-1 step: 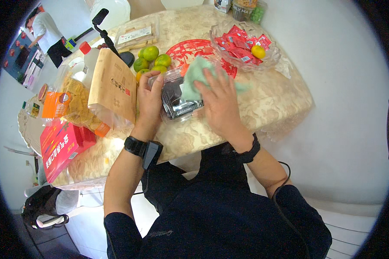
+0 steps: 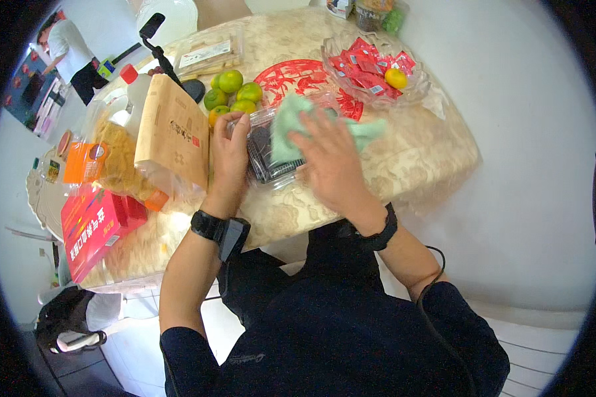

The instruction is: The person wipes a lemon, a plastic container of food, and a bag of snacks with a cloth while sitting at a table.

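Observation:
A clear plastic box (image 2: pixel 261 155) with dark contents sits near the table's front edge. My left hand (image 2: pixel 230 153) steadies its left side, thumb and fingers curled at the rim. Over the lid, my right hand (image 2: pixel 338 162) presses a light green cloth (image 2: pixel 286 129), its fingers stretched across the fabric. Cloth and hand hide the right part of the box, and one end of the cloth trails right over the table. Green and yellow citrus fruits (image 2: pixel 230 82) lie just beyond my left hand.
Left stand a brown paper bag (image 2: pixel 172 135), a snack bag (image 2: pixel 116 159), a red box (image 2: pixel 96 228) and a white bottle (image 2: pixel 136 92). Behind are a phone stand (image 2: pixel 165 59), a plastic tray (image 2: pixel 212 49) and a red paper-cut mat (image 2: pixel 278 76). A glass bowl (image 2: pixel 410 96) holds red packets.
My right hand has slid the cloth slightly to the left across the box, and more of its end now shows on the right. My left hand stays in place.

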Demonstrator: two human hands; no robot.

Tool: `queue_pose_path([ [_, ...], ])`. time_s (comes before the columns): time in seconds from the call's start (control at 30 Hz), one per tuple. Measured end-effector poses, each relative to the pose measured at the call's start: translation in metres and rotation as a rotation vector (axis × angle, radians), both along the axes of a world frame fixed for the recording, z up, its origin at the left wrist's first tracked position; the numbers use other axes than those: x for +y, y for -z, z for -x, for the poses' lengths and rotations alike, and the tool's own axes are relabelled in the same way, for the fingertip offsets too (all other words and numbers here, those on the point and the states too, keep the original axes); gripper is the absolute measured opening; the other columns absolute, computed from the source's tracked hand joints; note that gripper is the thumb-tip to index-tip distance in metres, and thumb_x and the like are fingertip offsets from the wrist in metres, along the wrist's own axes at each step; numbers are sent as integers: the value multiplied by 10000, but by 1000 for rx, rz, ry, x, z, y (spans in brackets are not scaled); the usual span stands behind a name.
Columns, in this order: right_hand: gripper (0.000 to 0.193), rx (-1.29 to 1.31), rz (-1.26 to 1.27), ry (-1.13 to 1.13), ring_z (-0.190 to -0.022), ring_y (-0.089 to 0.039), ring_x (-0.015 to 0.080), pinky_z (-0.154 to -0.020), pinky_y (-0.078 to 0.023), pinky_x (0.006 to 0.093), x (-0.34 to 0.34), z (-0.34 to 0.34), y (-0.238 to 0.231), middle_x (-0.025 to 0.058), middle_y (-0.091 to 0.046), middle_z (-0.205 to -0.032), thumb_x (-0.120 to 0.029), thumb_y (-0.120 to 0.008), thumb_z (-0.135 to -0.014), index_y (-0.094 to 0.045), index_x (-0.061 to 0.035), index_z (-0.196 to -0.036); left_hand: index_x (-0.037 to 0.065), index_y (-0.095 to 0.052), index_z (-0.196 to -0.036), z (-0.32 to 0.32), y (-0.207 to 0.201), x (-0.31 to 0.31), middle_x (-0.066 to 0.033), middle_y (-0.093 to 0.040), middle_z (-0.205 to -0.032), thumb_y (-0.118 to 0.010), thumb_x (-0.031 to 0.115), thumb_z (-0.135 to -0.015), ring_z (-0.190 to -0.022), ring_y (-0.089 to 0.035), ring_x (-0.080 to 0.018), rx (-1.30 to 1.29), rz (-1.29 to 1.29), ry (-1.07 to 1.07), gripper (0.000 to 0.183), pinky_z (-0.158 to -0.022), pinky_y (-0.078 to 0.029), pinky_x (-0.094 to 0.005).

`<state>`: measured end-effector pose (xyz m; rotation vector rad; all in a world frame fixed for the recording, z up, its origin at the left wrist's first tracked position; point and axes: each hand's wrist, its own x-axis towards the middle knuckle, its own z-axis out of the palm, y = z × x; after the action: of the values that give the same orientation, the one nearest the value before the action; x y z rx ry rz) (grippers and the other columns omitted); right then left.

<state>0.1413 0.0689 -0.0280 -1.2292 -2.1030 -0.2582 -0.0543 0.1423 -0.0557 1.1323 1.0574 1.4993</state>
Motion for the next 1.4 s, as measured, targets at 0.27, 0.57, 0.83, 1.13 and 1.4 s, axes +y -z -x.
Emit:
queue_pose_path([
  [0.27, 338, 45, 21, -274, -1309, -479, 308, -1095, -334, 492, -14, 56, 2, 95, -525, -1414, -106, -596, -806, -639, -88, -1140, 42, -552, -1103, 9, 9, 4, -25, -576, -986, -573, 263, -995, -867, -547, -103, -35, 41, 98, 247, -783, -475, -254],
  [0.57, 148, -7, 19, -54, -1311, -474, 334, -1094, -375, 487, -30, -5, 21, 128, -529, -1395, -123, -608, -804, -711, -73, -898, -32, -555, -1124, 3, 1, 4, -79, -605, -1004, -600, 300, -966, -883, -565, -122, -38, 150, 63, 370, -784, -468, -250],
  [0.83, 121, 425, 164, 277, -913, -647, 338, -794, -526, 407, -14, -53, 17, 154, -645, -1057, -40, -618, -815, -687, -26, -913, -21, -554, -1126, 2, 3, 8, -103, -632, -1019, -553, 287, -995, -875, -635, -165, -150, 180, 114, 335, -761, -545, -296],
  [1.13, 300, 90, 198, 170, -885, -553, 362, -733, -493, 457, -49, 2, 15, 161, -525, -920, -57, -618, -746, -629, -46, -1046, -21, -517, -1057, 2, 8, 10, -76, -612, -921, -621, 300, -973, -751, -592, -114, -217, 179, 76, 347, -679, -519, -260],
  [1.4, 266, 122, 268, -166, -826, -582, 327, -674, -506, 417, -55, 50, 6, 136, -532, -863, -74, -644, -752, -662, -54, -1017, -33, -566, -1090, 5, 4, 10, -81, -611, -973, -583, 279, -979, -860, -582, -135, -49, 160, 60, 332, -768, -484, -267],
])
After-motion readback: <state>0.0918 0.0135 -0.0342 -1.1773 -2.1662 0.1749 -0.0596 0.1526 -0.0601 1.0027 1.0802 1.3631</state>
